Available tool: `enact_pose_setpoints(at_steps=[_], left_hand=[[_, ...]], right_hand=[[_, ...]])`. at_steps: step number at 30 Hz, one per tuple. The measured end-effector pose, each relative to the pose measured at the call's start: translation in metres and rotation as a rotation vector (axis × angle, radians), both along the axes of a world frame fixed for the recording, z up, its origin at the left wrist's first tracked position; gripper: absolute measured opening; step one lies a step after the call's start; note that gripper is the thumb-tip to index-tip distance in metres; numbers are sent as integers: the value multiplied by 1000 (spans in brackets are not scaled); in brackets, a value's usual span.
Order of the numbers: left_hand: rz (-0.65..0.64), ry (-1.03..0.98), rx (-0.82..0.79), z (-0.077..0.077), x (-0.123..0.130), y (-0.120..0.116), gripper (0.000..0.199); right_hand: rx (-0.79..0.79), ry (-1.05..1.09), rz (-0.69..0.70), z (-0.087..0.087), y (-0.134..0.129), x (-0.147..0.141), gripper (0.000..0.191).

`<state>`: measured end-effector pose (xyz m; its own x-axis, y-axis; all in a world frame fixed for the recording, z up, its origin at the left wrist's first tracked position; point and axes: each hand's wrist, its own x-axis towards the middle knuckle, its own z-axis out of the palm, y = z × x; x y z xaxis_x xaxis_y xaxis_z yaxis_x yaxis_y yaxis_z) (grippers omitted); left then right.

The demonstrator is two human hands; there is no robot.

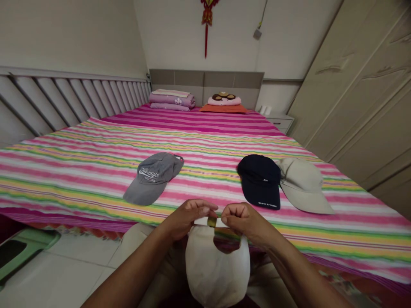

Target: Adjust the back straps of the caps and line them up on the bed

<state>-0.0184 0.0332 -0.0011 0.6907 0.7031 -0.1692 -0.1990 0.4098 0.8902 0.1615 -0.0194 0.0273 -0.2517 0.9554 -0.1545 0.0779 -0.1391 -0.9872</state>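
A white cap [218, 269] hangs between my hands at the bed's near edge, its rear opening facing up. My left hand [192, 216] pinches the left part of its back strap, beside a small metal buckle [212, 221]. The strap's right part is between the fingers of my right hand [242, 220]. Beyond them on the bed lie a grey cap [154, 177] with white lettering at left, and a dark navy cap [260, 179] at right. A beige cap [303, 184] touches the navy cap's right side.
The striped bed sheet [205, 149] spreads ahead, with folded purple bedding [171, 100] and an orange pillow [223, 109] by the headboard [231, 81]. A railing [77, 100] runs along the left. A green stool [30, 248] stands at lower left, a wardrobe [353, 98] at right.
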Motion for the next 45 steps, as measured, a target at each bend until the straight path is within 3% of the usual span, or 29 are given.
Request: enact_pose_setpoints(at_steps=[6, 10, 13, 20, 29, 34, 36, 39, 42, 45], left_hand=[[-195, 145, 21, 8, -7, 4, 22], [-177, 90, -16, 7, -12, 5, 23], [-123, 25, -41, 4, -15, 7, 25], [-93, -50, -7, 1, -20, 22, 26], [-38, -180, -113, 0, -17, 21, 28], [-167, -190, -168, -10, -19, 19, 37], [-100, -243, -167, -11, -18, 18, 34], [64, -388, -200, -9, -14, 19, 25], [106, -445, -230, -8, -11, 22, 21], [87, -446, -228, -11, -10, 26, 22]], right_hand=[[-53, 33, -6, 0, 2, -2, 20], [-105, 115, 118, -4, 7, 10, 32], [-132, 170, 197, -16, 12, 24, 39], [-201, 375, 142, -43, 13, 33, 36], [-165, 687, -68, -26, 12, 25, 30], [-179, 788, -145, -19, 13, 18, 24], [-189, 804, -158, -16, 13, 18, 24], [-254, 778, -7, -17, 14, 22, 41], [-277, 748, 228, -26, 12, 26, 52], [-202, 806, 184, -38, 9, 24, 40]])
